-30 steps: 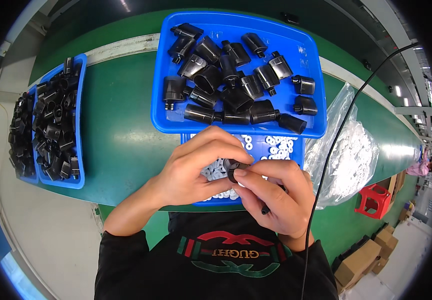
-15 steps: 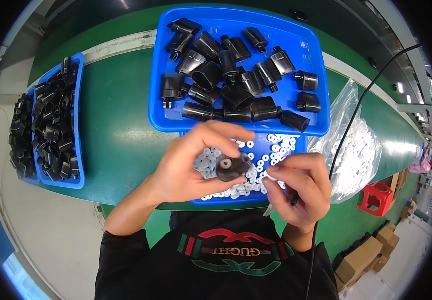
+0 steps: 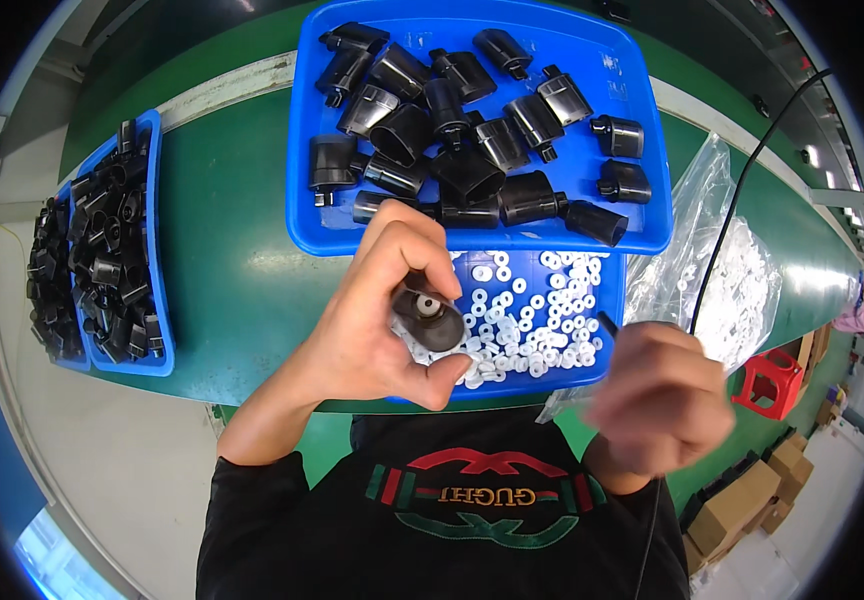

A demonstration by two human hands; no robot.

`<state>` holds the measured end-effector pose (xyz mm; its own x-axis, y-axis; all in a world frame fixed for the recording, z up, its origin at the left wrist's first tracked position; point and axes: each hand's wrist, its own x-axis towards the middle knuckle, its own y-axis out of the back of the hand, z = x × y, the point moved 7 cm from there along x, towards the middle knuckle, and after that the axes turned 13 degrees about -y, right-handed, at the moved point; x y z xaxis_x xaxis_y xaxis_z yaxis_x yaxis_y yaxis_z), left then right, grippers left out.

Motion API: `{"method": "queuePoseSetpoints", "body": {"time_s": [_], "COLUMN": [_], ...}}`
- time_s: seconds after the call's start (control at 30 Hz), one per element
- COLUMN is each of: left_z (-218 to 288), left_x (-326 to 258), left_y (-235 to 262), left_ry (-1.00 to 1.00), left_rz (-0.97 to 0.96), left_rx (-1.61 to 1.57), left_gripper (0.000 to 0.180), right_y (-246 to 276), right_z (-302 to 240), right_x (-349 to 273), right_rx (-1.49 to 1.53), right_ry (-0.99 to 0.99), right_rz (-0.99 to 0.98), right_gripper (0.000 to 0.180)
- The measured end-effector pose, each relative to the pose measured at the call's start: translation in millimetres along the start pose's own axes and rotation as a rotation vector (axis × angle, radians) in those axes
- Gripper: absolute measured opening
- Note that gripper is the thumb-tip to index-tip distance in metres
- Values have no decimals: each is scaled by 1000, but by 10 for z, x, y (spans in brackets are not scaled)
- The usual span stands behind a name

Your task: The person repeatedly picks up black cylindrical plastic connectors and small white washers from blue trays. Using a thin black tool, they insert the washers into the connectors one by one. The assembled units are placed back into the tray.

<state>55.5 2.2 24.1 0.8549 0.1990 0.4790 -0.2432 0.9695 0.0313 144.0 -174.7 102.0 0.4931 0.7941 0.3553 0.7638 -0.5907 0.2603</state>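
Note:
My left hand (image 3: 357,325) is curled around a black plastic housing (image 3: 434,328), its thumb and forefinger on either side. Down in the housing sits a small white ring (image 3: 427,305). My right hand (image 3: 662,400) is a closed fist, smeared by motion, over the right corner of a lower blue tray. From its top juts the tip of a dark rod-shaped tool (image 3: 607,323); the rest is hidden. Many loose white washers (image 3: 507,325) lie in the lower blue tray (image 3: 607,285), close to both hands.
A large blue tray (image 3: 642,150) with several black housings (image 3: 402,135) overlaps the lower tray's far side. Left, more blue trays (image 3: 157,250) are heaped with black housings. A clear bag of white washers (image 3: 737,285) lies right, crossed by a black cable (image 3: 727,215). A red stool (image 3: 770,383) stands beyond.
My right hand has moved right and down, away from the housing; the white washer it pinched no longer shows there. My left hand has shifted left and tipped the housing.

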Motion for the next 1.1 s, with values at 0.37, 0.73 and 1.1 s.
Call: {"method": "queuePoseSetpoints", "body": {"time_s": [0.37, 0.73, 1.1], "left_z": [-51, -117, -103], "left_x": [-126, -99, -115], "left_y": [-197, -223, -187], "left_ry": [-45, 32, -14], "left_rz": [-180, -147, -100], "left_rx": [24, -220, -218], "left_gripper": [52, 49, 49], "right_y": [-230, -584, -696], "right_z": [-60, 114, 181], "right_x": [270, 390, 364], "right_rx": [702, 573, 595], "right_ry": [53, 3, -53], "right_rz": [28, -104, -82], "right_gripper": [13, 22, 21]}}
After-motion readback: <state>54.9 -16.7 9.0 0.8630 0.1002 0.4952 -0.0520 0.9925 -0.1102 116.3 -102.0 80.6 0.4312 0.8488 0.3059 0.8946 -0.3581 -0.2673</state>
